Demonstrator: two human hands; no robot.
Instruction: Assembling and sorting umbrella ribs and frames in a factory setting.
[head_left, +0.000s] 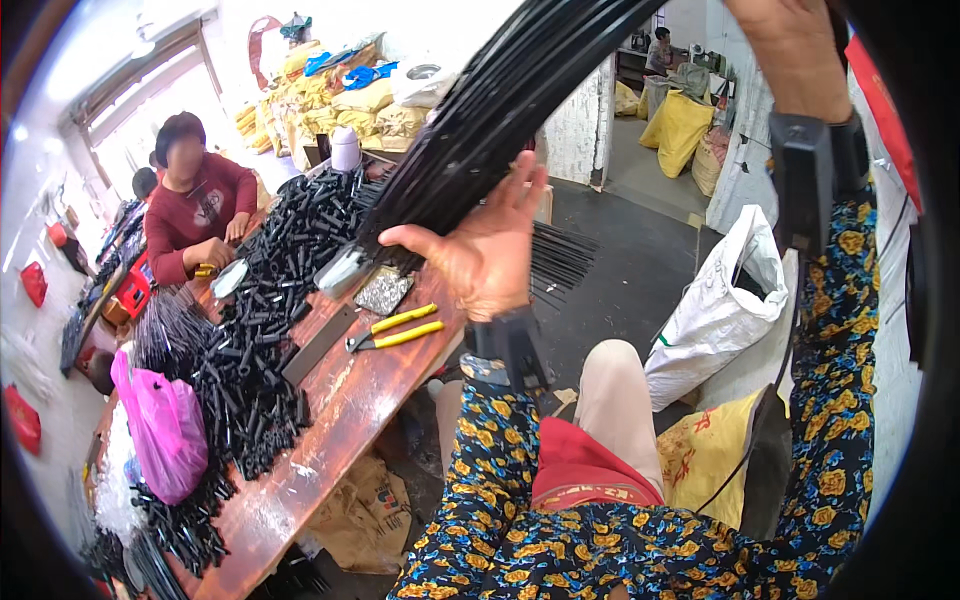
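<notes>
A thick bundle of long, thin black rods [500, 105] slants across the upper middle, its upper end cut off by the frame's top edge. Palm up, with thumb and fingers spread, my left hand [475, 245] touches the bundle's lower end without closing round it. My right hand [785, 45] is raised at the top right; its fingers lie beyond the frame, so their grip is hidden. Below the bundle, pliers with yellow handles [400, 328] lie on the wooden table [330, 440]. Beside them are a flat metal bar [318, 345] and a speckled grey block [384, 291].
Short black tubular parts [265, 330] are heaped along the table, near a pink plastic bag [162, 425]. A co-worker in a dark red top [200, 215] sits across it. An open white sack [715, 300] stands to my right. Yellow sacks [330, 105] are piled behind.
</notes>
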